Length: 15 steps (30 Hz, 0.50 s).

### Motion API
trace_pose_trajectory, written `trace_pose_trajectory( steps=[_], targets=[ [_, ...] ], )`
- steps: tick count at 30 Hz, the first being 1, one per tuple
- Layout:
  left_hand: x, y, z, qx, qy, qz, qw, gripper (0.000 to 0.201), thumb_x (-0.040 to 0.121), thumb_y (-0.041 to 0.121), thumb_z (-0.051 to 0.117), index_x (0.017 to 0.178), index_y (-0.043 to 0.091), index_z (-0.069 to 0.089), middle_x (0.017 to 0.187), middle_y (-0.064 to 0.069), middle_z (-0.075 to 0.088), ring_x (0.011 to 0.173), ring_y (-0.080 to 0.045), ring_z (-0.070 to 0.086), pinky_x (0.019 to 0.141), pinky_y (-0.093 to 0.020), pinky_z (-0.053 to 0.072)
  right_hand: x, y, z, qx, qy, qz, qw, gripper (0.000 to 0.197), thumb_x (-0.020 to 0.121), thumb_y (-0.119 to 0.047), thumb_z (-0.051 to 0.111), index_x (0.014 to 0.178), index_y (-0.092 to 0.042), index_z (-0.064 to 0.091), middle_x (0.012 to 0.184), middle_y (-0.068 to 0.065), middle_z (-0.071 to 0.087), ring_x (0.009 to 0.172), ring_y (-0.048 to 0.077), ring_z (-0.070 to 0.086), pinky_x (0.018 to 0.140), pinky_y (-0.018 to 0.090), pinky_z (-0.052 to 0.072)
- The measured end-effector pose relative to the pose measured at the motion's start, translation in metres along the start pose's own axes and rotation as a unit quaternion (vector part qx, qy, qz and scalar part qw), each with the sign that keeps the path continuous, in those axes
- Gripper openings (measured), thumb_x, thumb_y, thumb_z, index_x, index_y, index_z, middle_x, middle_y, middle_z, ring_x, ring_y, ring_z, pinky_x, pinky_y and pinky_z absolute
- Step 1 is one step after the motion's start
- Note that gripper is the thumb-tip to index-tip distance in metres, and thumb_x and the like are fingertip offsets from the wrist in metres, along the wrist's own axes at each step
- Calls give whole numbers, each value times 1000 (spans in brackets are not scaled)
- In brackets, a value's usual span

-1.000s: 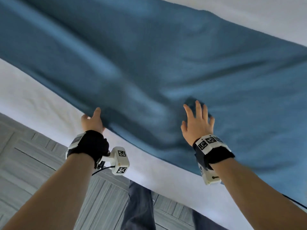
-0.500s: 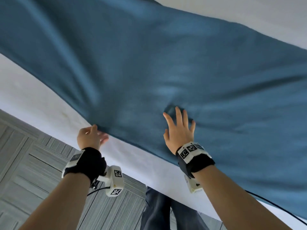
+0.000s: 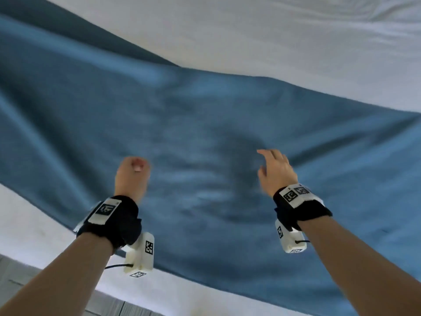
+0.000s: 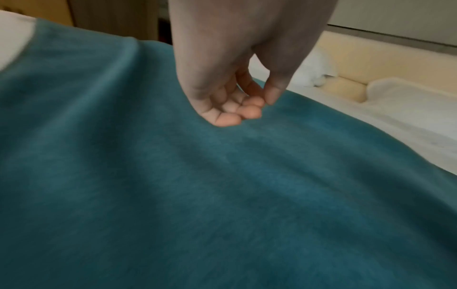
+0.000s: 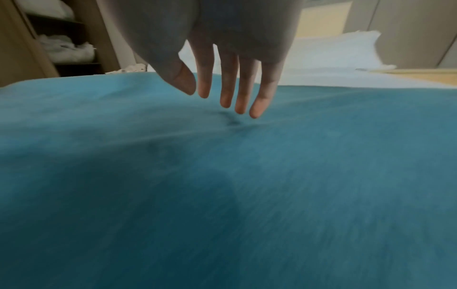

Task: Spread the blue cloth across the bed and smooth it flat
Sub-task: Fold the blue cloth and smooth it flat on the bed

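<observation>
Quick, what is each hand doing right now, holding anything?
Left hand: fingers curled, holding nothing, just above the blue cloth.
Right hand: open, fingers straight, holding nothing, over the cloth.

Floor: grey striped tile at my lower left. Shelf unit: wood, upper left of my right-wrist view, holding white linens. Headboard: pale yellow padding, upper right of my left-wrist view. Walls: beige panels, dim light.

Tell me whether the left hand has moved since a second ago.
Yes. The left hand has left the blue cloth's near edge and now sits inward over the cloth, fingers curled.
</observation>
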State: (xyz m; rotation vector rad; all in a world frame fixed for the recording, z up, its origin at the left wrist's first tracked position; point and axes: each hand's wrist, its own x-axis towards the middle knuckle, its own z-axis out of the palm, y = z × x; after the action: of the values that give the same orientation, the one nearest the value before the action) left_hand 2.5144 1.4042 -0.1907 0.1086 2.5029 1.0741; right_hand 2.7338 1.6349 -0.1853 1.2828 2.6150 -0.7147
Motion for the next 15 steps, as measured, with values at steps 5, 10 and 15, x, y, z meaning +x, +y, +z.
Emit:
trace_pose_trajectory(
  steps=[5, 10, 15],
  targets=[
    [36, 63, 50, 0, -75, 69, 995, 4, 89, 14, 55, 93, 15, 54, 91, -8, 61, 89, -29, 62, 84, -39, 48, 59, 43, -44, 8, 26, 46, 999, 42, 88, -10, 46, 130, -17, 48, 128, 11, 51, 120, 31, 46, 92, 44, 45],
    [78, 105, 84, 98, -71, 170, 978, 9, 90, 15, 53, 95, 12, 59, 98, -11, 65, 85, -26, 58, 81, -31, 43, 107, 63, -62, 37, 41, 65, 996, 40, 88, -10, 46, 127, -17, 50, 129, 11, 52, 120, 31, 50, 95, 45, 45],
    [129, 148, 109, 168, -38, 251, 953, 16, 89, 14, 51, 101, 14, 60, 114, -12, 57, 97, -31, 59, 86, -37, 41, 149, 61, -69, 37, 59, 61, 996, 44, 88, -13, 46, 132, -18, 44, 129, 11, 52, 117, 33, 51, 93, 43, 44]
  ],
)
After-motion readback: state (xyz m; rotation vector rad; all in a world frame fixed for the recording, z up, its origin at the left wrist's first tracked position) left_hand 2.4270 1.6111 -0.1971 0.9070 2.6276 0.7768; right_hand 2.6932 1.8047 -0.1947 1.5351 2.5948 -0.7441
